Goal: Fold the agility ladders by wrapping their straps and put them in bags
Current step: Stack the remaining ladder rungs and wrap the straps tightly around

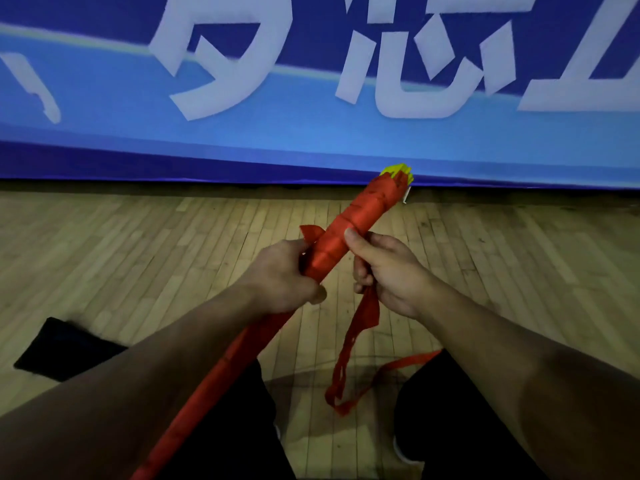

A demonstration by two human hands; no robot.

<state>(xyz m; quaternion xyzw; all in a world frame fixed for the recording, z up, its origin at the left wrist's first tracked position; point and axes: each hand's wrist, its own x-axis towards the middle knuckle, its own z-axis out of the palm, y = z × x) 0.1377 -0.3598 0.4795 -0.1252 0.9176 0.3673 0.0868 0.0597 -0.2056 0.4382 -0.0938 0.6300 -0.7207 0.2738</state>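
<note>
Ladder bundle [349, 233]: btwn both hands, angled up & away over wood floor [138, 244], so wraps go on.
L hand [280, 275]: fist round bundle, steadies it.
R hand [388, 268]: thumb on bundle, fingers pinch strap [360, 327]; slack hangs below.
Bag [65, 348]: dark, on floor left of L forearm, prob. next.

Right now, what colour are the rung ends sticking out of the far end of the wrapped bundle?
Yellow: the rung ends show beyond the red strap, clearest in the head view.

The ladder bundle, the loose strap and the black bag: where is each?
ladder bundle [349, 226], head view, wrapped middle.
loose strap [349, 344], head view, hanging length.
black bag [62, 348], head view, its centre.
</note>
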